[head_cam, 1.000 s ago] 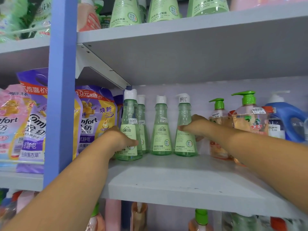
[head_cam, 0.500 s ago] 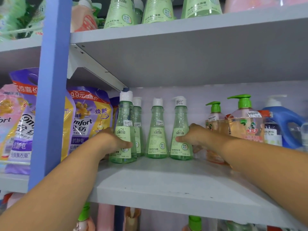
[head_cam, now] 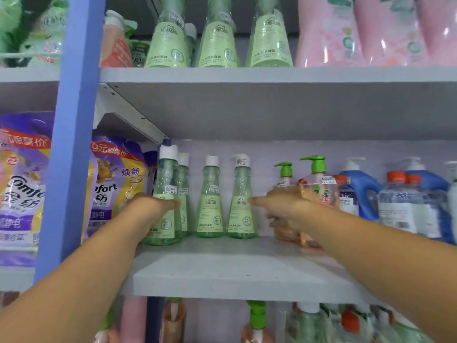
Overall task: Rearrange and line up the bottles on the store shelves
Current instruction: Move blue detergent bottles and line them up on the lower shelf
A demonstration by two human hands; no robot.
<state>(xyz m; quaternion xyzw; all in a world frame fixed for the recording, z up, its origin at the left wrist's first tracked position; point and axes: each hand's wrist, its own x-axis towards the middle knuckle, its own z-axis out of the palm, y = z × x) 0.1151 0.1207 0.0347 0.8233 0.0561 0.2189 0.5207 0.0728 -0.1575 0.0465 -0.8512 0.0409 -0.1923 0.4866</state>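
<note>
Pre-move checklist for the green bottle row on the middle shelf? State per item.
1. Left hand grips leftmost green bottle: ok.
2. Right hand touches rightmost green bottle: ok; a full grip: cannot tell.
3. All four green bottles upright: ok.
4. Row lined up: not ok; leftmost stands forward, second bottle behind it.
5. Bare shelf in front: ok.
6. Pump bottle clear of right hand: cannot tell.

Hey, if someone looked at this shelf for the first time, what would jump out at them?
Two bare arms reaching in: the left hand grips the leftmost green bottle, the right hand touches the fourth green bottle. A blue upright post cuts the left side.
</note>
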